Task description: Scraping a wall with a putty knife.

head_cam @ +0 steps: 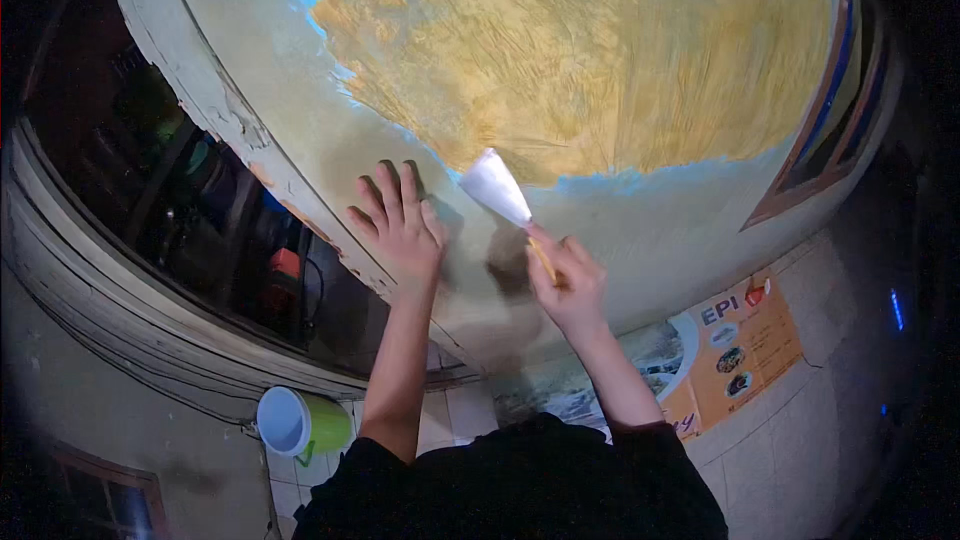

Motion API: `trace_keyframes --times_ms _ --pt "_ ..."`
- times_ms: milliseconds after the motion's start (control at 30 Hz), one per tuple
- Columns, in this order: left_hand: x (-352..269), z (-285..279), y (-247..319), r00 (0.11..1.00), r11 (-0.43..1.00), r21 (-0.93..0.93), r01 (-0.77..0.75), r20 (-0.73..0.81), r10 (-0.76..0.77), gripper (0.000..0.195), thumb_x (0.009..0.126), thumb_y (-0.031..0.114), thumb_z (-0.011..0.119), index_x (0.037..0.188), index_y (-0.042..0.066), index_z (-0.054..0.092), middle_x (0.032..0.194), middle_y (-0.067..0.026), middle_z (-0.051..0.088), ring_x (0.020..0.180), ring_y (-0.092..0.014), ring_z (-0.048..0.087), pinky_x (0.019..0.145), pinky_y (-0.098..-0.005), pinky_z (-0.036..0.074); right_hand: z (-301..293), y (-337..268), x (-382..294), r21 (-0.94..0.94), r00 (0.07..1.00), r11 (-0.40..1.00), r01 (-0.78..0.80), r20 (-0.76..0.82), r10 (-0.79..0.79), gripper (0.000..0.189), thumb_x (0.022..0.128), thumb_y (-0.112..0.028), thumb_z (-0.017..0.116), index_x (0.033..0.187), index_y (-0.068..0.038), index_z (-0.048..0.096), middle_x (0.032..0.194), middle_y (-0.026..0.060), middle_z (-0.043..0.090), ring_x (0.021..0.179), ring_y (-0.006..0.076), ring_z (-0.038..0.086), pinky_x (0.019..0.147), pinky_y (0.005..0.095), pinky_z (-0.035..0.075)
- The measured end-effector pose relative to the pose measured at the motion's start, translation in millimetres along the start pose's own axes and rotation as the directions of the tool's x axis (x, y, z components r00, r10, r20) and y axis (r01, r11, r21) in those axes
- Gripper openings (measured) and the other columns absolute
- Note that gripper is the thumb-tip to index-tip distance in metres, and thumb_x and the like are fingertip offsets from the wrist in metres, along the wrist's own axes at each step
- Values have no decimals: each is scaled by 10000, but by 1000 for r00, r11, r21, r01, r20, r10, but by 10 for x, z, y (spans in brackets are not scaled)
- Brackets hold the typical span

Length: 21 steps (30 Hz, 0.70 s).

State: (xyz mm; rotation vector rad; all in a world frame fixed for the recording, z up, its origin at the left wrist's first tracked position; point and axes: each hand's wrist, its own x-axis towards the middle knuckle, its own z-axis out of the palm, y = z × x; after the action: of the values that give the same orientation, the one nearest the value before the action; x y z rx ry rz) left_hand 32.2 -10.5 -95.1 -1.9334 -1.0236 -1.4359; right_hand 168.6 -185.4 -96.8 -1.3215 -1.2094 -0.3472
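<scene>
My right hand grips the yellowish handle of a paint scraper. Its wide metal blade meets the wall at the lower border of a large yellow-tan patch. With fingers spread, my left hand rests palm-down against the grey-green painted wall, left of the blade. A ragged strip of light blue runs along the patch's lower and left borders. The patch surface looks streaked and uneven.
A chipped white door frame borders a dark opening on the left. Below stands a green bucket with a pale inside, on floor tiles. A printed banner bearing writing lies along the wall's foot. At right is a brown-framed window.
</scene>
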Motion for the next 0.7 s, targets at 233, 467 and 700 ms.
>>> trace_keyframes --times_ms 233,467,700 --pt "-60 41 -13 999 1000 2 -17 -52 17 518 999 297 357 1492 152 423 1595 -95 299 1494 -366 178 1191 -557 15 -98 67 2 -40 1000 999 24 -16 -24 348 797 -72 728 1132 -166 735 645 37 498 476 173 513 456 320 465" --pt "-44 0 4 999 997 71 -19 32 17 545 985 264 358 1502 97 385 1600 -139 265 1492 -396 150 1182 -578 3 -192 104 -49 -122 998 991 63 -10 -64 341 811 -71 714 1136 -171 734 645 50 487 473 179 515 464 316 468" --pt "-51 10 55 999 998 66 -15 30 13 549 986 245 372 1504 62 369 1600 -174 249 1491 -410 138 1177 -585 11 -145 146 21 -4 999 999 50 13 -50 332 811 -67 721 1131 -155 731 657 61 525 505 189 533 492 326 477"
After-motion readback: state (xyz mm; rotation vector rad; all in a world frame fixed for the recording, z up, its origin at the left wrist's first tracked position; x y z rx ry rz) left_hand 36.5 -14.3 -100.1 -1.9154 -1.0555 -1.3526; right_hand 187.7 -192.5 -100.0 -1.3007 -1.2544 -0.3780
